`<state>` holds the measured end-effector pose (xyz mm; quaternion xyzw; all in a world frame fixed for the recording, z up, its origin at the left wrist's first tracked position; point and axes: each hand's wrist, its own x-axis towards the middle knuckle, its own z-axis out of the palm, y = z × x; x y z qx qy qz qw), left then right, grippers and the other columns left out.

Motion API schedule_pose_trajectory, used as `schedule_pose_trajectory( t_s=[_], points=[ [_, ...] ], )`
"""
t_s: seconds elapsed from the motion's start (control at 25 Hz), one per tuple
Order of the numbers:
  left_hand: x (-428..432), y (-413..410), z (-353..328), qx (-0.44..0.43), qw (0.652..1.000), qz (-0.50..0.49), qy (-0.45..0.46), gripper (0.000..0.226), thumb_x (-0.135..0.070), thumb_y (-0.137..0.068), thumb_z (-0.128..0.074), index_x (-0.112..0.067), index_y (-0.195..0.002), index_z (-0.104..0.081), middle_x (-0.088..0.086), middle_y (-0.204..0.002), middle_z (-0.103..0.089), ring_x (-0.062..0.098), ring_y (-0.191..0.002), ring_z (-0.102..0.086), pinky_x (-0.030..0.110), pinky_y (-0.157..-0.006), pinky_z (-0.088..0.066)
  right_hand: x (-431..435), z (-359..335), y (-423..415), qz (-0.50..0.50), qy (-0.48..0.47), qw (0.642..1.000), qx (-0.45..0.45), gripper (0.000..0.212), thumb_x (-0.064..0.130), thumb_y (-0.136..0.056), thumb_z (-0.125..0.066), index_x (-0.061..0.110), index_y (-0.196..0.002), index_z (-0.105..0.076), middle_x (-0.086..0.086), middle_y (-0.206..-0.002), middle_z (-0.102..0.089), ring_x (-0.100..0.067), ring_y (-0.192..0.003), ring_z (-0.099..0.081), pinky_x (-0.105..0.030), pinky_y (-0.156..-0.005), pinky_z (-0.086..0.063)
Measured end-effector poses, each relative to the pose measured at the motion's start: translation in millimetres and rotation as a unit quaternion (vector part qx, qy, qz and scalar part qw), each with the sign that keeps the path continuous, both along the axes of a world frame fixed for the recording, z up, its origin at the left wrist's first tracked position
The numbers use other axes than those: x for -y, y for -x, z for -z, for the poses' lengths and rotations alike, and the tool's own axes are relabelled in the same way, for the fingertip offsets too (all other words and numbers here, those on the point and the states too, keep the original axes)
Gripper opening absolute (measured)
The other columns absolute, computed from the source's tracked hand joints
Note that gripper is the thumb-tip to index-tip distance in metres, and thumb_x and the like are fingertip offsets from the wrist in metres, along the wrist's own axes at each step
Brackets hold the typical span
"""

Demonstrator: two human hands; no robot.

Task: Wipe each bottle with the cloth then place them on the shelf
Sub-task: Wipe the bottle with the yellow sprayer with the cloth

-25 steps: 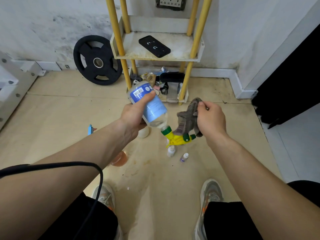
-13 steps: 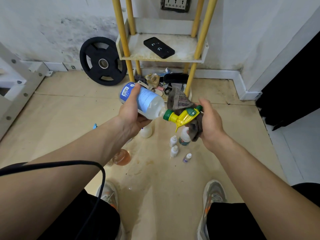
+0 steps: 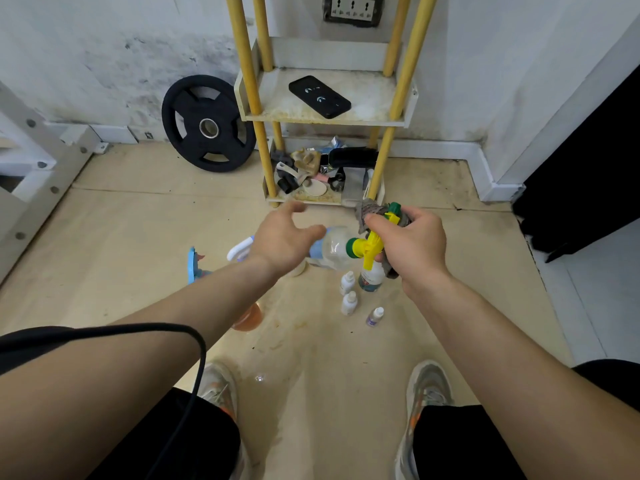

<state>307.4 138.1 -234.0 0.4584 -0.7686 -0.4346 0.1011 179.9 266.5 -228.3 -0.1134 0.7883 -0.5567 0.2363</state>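
Now, the spray bottle (image 3: 332, 249) is seen lying on its side in mid-air above the floor (image 3: 138, 237). Its yellow-and-green trigger head (image 3: 370, 245) is clamped in the right hand (image 3: 415, 247), whose fingers are curled round both the head and the bunched grey cloth (image 3: 370, 211). The left hand (image 3: 282, 237) is spread wide over the clear body, fingers straight, thumb out; whether the palm is touched by the bottle cannot be told, but nothing is gripped there. So the whole weight appears to be carried at the head alone, and that is where trouble could be expected: a grip taken through loose cloth on smooth plastic can be lost, and the bottle could be dropped straight onto the small bottles (image 3: 348, 282) stood on the floor just below, which would be scattered. The trigger could also be squeezed by accident, and liquid sent over the floor. The shelf (image 3: 325, 116) is well apart, ahead, with a black phone (image 3: 318, 95) lying on its tier; if the bottle is set down carelessly there, the phone could be knocked or wetted.
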Motion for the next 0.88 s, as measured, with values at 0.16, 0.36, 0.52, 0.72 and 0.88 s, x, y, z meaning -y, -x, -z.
schedule_pose_trajectory(
  t_s=[0.16,0.36,0.52,0.72,0.88],
  points=[
    [-14.7,1.5,6.5,0.02,0.945,0.267,0.189,0.061,-0.04,-0.079,-0.077,-0.028,-0.134,-0.055,-0.005,-0.134,-0.057,0.019,-0.122,-0.052,0.038,-0.101,-0.045,-0.7,4.4,-1.8,0.008,-0.058,0.998,-0.01,0.021,0.029,-0.075,-0.076,0.009,-0.076,-0.067,-0.011,-0.07,-0.071,-0.017,-0.039,-0.059,-0.022,-0.041,-0.039],
    [-26.6,5.4,17.0,0.051,0.884,0.307,0.35,0.053,-0.053,-0.079,-0.072,-0.023,-0.118,-0.054,-0.003,-0.109,-0.062,0.022,-0.099,-0.053,0.04,-0.076,-0.05,2.6,-3.7,-9.6,0.003,-0.037,0.999,0.038,0.027,0.034,-0.076,-0.081,0.01,-0.077,-0.066,-0.002,-0.059,-0.066,-0.016,-0.042,-0.063,-0.03,-0.04,-0.05],
    [-23.2,4.1,20.4,-0.03,0.883,0.272,0.382,0.028,-0.043,-0.088,-0.066,-0.018,-0.098,-0.057,-0.001,-0.084,-0.063,0.027,-0.078,-0.059,0.04,-0.059,-0.049,6.8,-5.5,-10.8,0.0,-0.007,0.997,0.08,0.034,0.032,-0.073,-0.083,0.003,-0.084,-0.07,-0.005,-0.059,-0.066,-0.02,-0.047,-0.061,-0.035,-0.048,-0.055],
    [-12.3,3.6,12.1,-0.098,0.956,0.166,0.219,0.019,-0.038,-0.086,-0.072,-0.023,-0.096,-0.066,-0.006,-0.084,-0.069,0.016,-0.077,-0.062,0.039,-0.07,-0.053,6.0,-10.8,-4.2,-0.022,0.119,0.985,0.123,0.036,0.034,-0.083,-0.082,0.003,-0.097,-0.07,-0.006,-0.065,-0.064,-0.015,-0.053,-0.058,-0.028,-0.05,-0.051],
    [-4.4,-0.3,17.5,-0.065,0.976,0.133,0.16,0.014,-0.034,-0.087,-0.07,-0.021,-0.091,-0.067,0.0,-0.081,-0.068,0.021,-0.077,-0.06,0.041,-0.07,-0.052,-2.6,-2.5,11.1,0.039,0.062,0.997,0.001,0.013,0.024,-0.094,-0.069,0.013,-0.101,-0.067,-0.006,-0.071,-0.067,-0.01,-0.05,-0.058,-0.029,-0.053,-0.054]
  ],
)
